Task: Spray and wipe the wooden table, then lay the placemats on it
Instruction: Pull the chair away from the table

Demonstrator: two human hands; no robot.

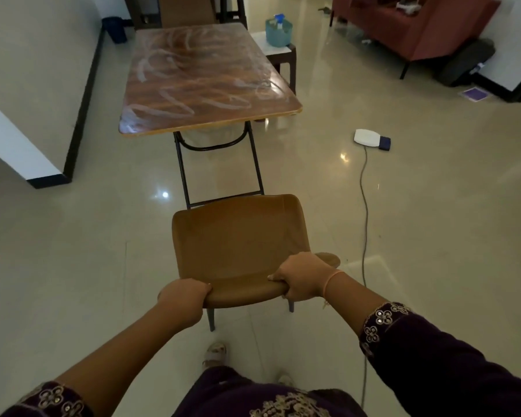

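Observation:
The wooden table stands ahead of me, its glossy top marked with pale curved smears. A brown chair stands between me and the table, its seat towards the table. My left hand grips the left part of the chair's backrest top edge. My right hand grips the right part of the same edge. A spray bottle with a blue nozzle stands in a pale blue tub on a small side table beyond the table's right far corner. No placemats show on the table.
A white wall corner with black skirting juts in at left. A white and blue power adapter with a grey cable lies on the floor at right. A red sofa and a dark bag sit at far right. Another chair stands behind the table.

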